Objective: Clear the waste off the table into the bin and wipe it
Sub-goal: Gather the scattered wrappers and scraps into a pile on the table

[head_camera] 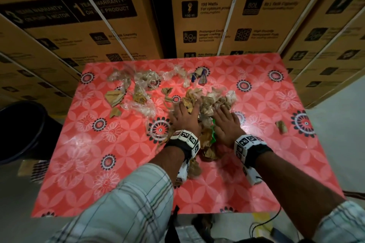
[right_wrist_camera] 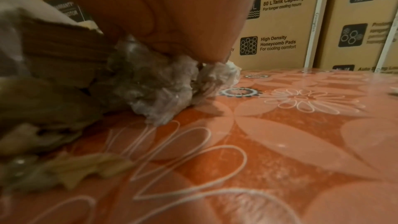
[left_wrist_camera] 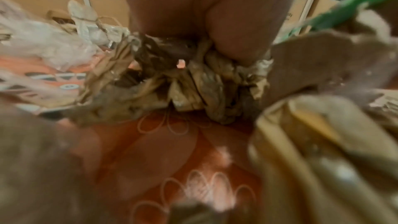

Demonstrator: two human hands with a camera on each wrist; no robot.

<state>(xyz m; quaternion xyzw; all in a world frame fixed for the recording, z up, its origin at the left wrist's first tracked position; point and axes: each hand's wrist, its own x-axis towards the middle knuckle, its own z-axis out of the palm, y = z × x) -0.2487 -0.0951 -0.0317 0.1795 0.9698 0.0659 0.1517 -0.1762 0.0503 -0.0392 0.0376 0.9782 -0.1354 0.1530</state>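
Head view: left hand [head_camera: 184, 116] and right hand [head_camera: 227, 122] lie flat, fingers straight, flanking a heap of paper and plastic scraps [head_camera: 207, 102]; bin [head_camera: 21, 130] sits far left of both. Left wrist: fingers [left_wrist_camera: 200, 14] press crumpled brown paper [left_wrist_camera: 193, 81]. Right wrist: fingertips [right_wrist_camera: 204, 37] on clear plastic wrap [right_wrist_camera: 163, 91]. Risk: light plastic slips out, stray cardboard bit [head_camera: 281, 126] right of hands gets missed.

— Where are the arms?

— I see both forearms reaching forward side by side, plaid sleeves pushed back, a marker band on each wrist.

— And the left grip [head_camera: 184, 113]?

— Palm down, fingers straight and spread, pressing flat.

— The right grip [head_camera: 227, 122]?

— Same pose, palm down, fingers extended forward, angled slightly toward the left one. The two are near, not touching.
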